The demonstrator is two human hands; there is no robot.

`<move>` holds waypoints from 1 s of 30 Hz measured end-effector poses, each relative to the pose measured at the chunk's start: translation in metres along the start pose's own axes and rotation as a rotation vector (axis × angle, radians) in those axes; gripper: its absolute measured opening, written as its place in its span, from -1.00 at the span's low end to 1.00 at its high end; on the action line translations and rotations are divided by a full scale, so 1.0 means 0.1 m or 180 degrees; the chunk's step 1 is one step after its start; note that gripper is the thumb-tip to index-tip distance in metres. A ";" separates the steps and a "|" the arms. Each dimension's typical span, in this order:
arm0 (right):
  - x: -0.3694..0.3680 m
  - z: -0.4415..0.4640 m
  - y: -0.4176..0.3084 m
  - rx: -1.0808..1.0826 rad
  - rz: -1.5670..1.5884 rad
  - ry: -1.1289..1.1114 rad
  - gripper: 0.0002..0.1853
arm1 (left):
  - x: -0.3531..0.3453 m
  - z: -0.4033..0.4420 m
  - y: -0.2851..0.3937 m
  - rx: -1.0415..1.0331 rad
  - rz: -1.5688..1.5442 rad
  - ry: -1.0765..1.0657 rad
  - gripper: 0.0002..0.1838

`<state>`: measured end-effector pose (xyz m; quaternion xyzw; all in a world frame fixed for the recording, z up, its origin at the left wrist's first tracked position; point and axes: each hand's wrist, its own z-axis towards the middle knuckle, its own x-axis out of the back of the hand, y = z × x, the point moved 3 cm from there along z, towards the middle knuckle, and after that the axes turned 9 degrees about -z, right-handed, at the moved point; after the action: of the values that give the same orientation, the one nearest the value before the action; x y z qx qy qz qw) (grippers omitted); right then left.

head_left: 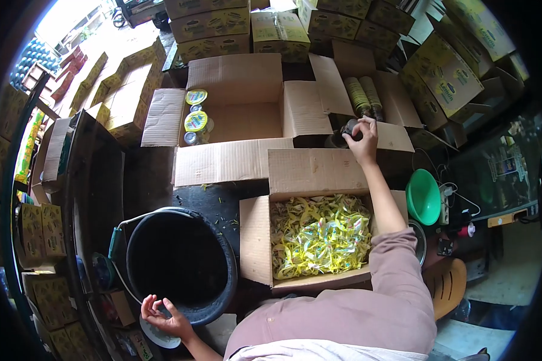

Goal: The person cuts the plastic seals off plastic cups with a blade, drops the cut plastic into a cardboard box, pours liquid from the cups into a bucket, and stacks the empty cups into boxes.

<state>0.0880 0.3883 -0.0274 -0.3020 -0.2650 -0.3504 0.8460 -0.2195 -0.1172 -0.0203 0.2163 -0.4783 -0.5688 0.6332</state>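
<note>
My right hand [364,141] reaches into the back right carton [394,137], thumb and fingers closed on a dark, rounded cup [349,128]. Whether more cups are nested with it is hard to see. Beside it lie stacks of yellow-green printed cups [361,96]. My left hand [167,319] hovers near the front rim of a large black bucket [226,283], fingers loosely curled and apart, holding nothing. Below that hand is a pale round dish [165,343]. Directly before me, an open carton [255,240] is full of small yellow-and-white wrapped sachets [322,237].
Another open carton [235,162] at the back holds several lidded cups [196,121] along its left side. A green bowl [423,197] stands at right, near a power strip [445,204] and cables. Printed cartons [214,30] are stacked behind; an orange chair [445,289] is at my right.
</note>
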 end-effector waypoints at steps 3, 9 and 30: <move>0.22 -0.19 -0.35 0.0264 0.0099 -0.0308 -0.72 | 0.00 0.01 0.00 0.0017 -0.0159 0.0045 -0.61; 0.77 -0.68 -0.85 0.0294 0.0203 -0.2127 -0.46 | 0.00 0.01 0.00 0.0097 -0.0457 0.0062 -0.61; -0.85 -0.19 -1.93 0.1838 -0.0211 -0.2851 -0.49 | 0.04 0.00 -0.06 0.0093 -0.0879 0.0290 -0.62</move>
<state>-0.1049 0.3015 -0.0340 -0.1684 -0.6953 -0.1265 0.6872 -0.2227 -0.1226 -0.0238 0.3148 -0.4230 -0.6331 0.5667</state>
